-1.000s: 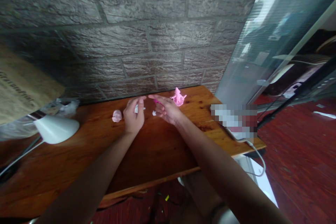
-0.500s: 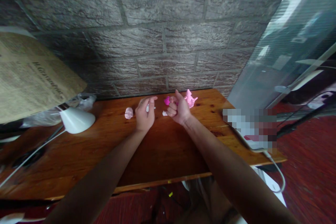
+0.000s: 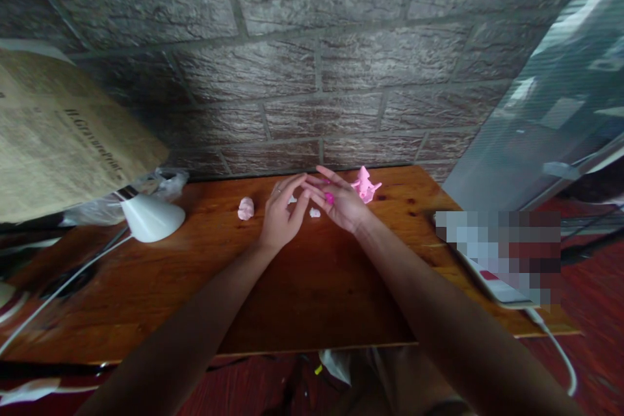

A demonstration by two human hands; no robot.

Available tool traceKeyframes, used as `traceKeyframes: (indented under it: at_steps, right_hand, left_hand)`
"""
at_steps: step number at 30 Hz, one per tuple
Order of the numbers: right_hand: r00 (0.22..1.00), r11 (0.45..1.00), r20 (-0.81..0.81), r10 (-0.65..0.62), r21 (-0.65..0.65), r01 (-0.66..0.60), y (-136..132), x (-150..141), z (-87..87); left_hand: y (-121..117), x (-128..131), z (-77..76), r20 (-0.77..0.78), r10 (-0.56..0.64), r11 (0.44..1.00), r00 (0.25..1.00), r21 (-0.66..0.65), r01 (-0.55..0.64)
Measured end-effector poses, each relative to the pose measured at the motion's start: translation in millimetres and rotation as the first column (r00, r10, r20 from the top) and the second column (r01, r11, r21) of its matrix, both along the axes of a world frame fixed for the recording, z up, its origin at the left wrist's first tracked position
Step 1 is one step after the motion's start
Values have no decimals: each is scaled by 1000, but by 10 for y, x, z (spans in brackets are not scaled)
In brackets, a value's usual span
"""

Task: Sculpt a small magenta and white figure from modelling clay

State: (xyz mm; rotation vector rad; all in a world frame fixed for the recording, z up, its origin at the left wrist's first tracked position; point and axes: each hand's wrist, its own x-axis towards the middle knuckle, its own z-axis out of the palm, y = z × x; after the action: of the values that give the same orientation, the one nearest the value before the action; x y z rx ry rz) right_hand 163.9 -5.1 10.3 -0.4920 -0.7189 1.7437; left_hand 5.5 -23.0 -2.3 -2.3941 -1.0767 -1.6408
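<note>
My left hand [image 3: 285, 214] hovers over the middle of the wooden desk, its fingers stretched toward my right hand [image 3: 344, 205] and meeting its fingertips. Palm up, the right hand has its fingers extended and spread. A small magenta lump [image 3: 329, 197] shows against those fingers and seems to lie on them. Just behind the right hand stands a pink spiky figure [image 3: 365, 186], partly covered. A small white piece [image 3: 314, 212] lies between the hands. Another white piece [image 3: 292, 199] peeks out behind my left hand. Left of that hand sits a pale pink lump [image 3: 246, 208].
A lamp with a white base [image 3: 152, 218] and a printed paper shade [image 3: 73, 136] stands on the left, beside crumpled clear plastic [image 3: 166, 185]. A blurred-out device [image 3: 502, 266] with a white cable [image 3: 556, 344] is at the right edge. A brick wall [image 3: 273, 78] borders the back.
My right hand has uncurled from a fist into an open palm, revealing magenta. My left hand has moved right, and its fingers now meet the right hand's. The view has shifted slightly.
</note>
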Motion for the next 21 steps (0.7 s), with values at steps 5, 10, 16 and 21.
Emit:
traceKeyframes:
  at_steps: [5,10,16,21]
  right_hand:
    - [1000,1000,-16,-17,15,18,1,-85,-60]
    - [998,997,-22,65,-45,-66,-63,-181,1]
    - [988,979,-27,150,-134,-153,-103,-47,73]
    - [988,977,-24,153,-148,-155,-102,93,82]
  left_hand:
    - [-17,45,41,-71,-13,999,997,51,17]
    - [-25,97,13,-119,-96,995,988,-15,95]
    - [66,56,-63,-115,-214,976,970,-68,207]
    - [80,20,-24,-171,-266,960,949,-142,243]
